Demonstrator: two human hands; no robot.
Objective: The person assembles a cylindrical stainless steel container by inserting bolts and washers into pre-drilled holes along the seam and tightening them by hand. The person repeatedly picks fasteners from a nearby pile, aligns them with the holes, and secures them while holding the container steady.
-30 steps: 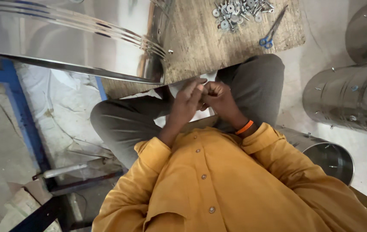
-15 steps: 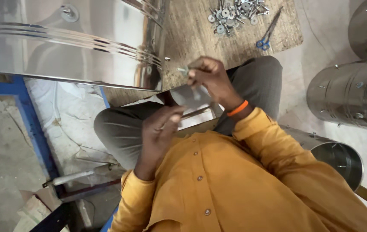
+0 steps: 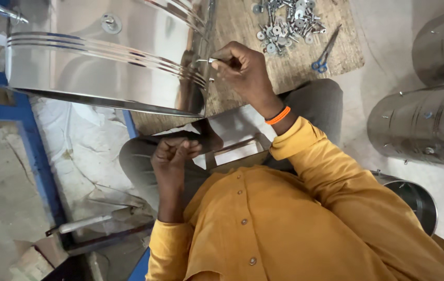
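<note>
A large shiny steel drum [image 3: 102,57] lies on its side in front of me. My right hand [image 3: 243,67], with an orange band at the wrist, pinches a small metal bolt [image 3: 205,61] against the drum's rim. My left hand [image 3: 172,156] hovers over my lap with its fingers curled shut; I cannot see anything in it. A flat shiny metal plate [image 3: 237,130] rests on my lap between the two hands.
A pile of bolts and washers [image 3: 284,23] and a blue-handled tool [image 3: 323,54] lie on a wooden board [image 3: 295,73] beyond my knee. Two more steel drums [image 3: 419,125] stand at the right, a round steel pot [image 3: 414,200] below them. A blue frame [image 3: 29,135] runs along the left.
My hands, together over my lap a second ago, have parted. The right hand reached up to the drum's rim with the bolt, and the left hand dropped back toward my lap.
</note>
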